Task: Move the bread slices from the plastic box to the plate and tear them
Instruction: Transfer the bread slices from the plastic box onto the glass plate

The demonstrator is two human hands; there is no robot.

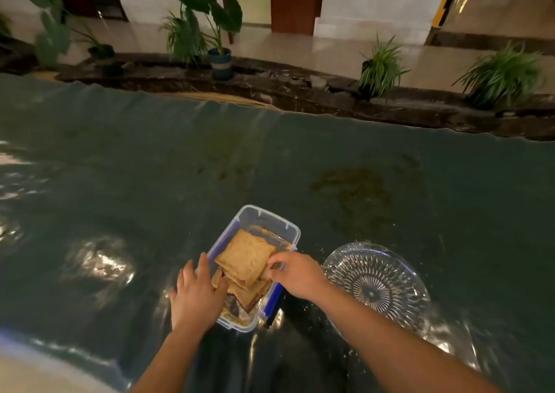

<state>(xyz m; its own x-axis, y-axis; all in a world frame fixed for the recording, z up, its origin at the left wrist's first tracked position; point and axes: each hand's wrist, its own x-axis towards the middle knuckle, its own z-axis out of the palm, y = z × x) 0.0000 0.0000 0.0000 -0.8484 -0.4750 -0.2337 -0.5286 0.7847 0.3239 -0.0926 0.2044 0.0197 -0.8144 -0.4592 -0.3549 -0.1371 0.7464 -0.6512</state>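
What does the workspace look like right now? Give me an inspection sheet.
Surface: dark green glossy table cover, stained, with crumbs near the plate.
Job's things: plastic box open, holding stacked bread slices; glass plate to its right holds no bread.
Clutter: nothing seen.
Hands: left hand rests open against the box's left side; right hand pinches the top slice's right edge.
Cables: nothing seen.
Surroundings: potted plants along a dark ledge beyond the table, tiled floor, wooden door.
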